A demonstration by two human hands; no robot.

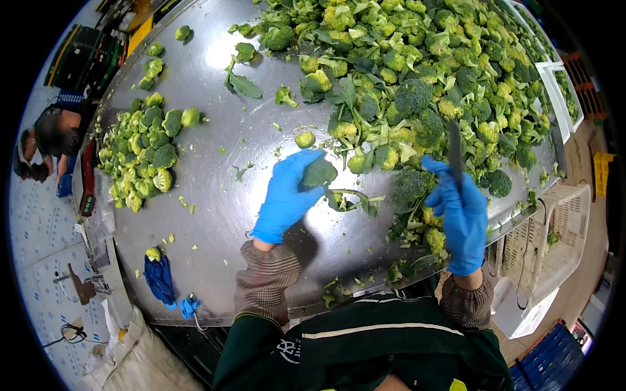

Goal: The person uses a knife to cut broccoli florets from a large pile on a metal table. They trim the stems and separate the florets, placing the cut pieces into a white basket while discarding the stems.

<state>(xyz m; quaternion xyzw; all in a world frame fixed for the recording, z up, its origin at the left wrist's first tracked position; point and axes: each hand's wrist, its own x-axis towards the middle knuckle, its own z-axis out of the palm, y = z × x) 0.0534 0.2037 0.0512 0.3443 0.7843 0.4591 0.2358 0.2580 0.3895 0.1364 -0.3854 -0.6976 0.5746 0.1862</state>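
My left hand (289,190), in a blue glove, is closed around a broccoli floret (319,173) above the steel table (220,161). In my right hand (459,215), gloved the same way, a knife (455,151) points away from me, its dark blade up; my fingers cover the handle. Just left of the right hand lies a leafy broccoli head (410,188). A cut leafy stem (359,199) rests beside the left hand. Beyond both hands, a large heap of broccoli (420,73) covers the far right of the table.
A pile of trimmed florets (142,151) sits at the table's left. Near the front left edge lie a blue cloth (159,279) and a crumpled blue glove (190,306). A white plastic crate (552,244) stands off the right edge. Another person (54,132) is beyond the left side.
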